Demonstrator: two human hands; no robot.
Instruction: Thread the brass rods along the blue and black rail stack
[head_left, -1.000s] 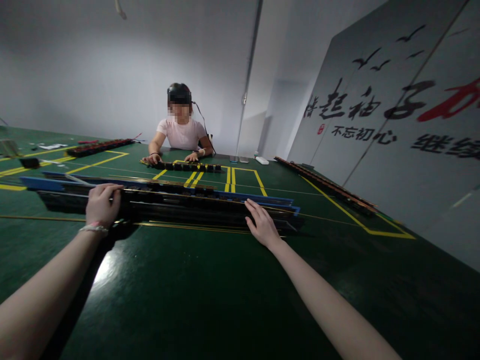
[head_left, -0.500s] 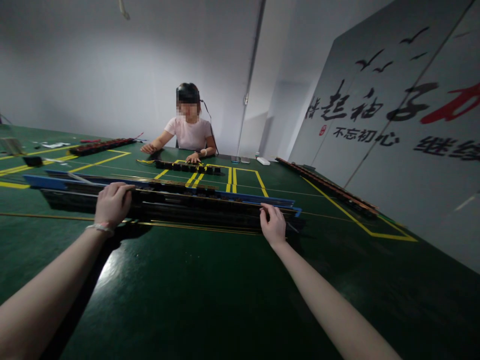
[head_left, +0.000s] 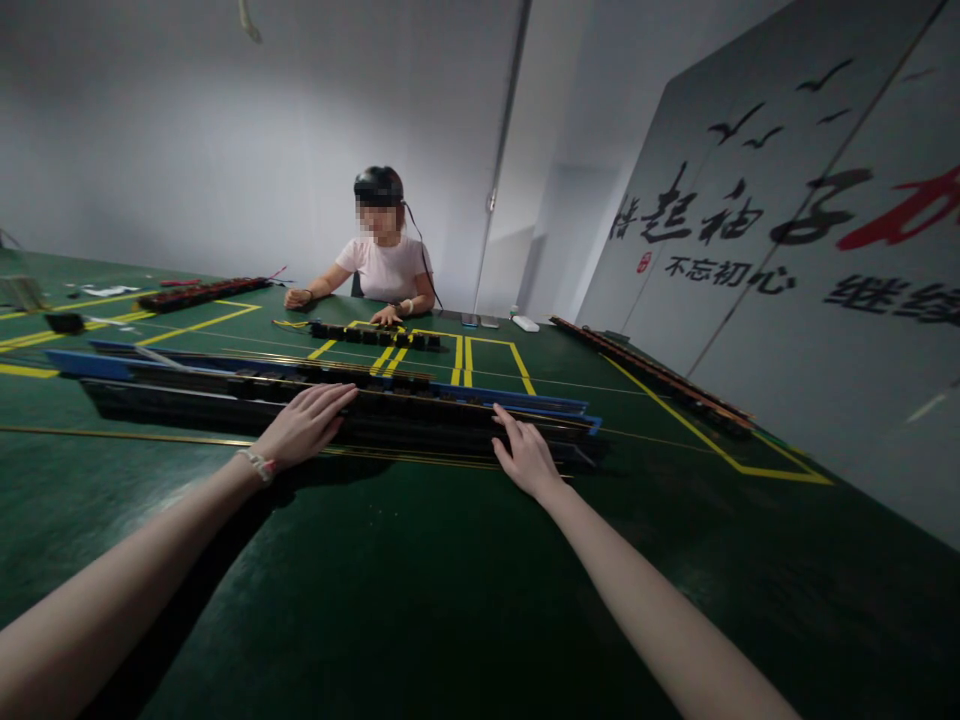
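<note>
A long dark rack with blue rails (head_left: 180, 398) lies crosswise on the green table, with a row of black blocks and thin brass-coloured rods along it. My left hand (head_left: 306, 425) rests at its near edge, left of the middle, with the fingers stretched out to the right. Farther right, my right hand (head_left: 525, 455) touches the near side with its fingers apart. Neither hand has anything visible in its grasp. Thin rods (head_left: 180, 437) also lie on the table just in front of the rack.
Across the table (head_left: 420, 590) sits a person (head_left: 384, 265) with one hand by a row of black blocks (head_left: 375, 335). Other long strips lie at the back left (head_left: 202, 294) and right (head_left: 660, 378). Yellow tape marks the surface.
My left hand has slid right along the rack and its fingers have straightened. My right hand has shifted slightly left, its fingers now more spread.
</note>
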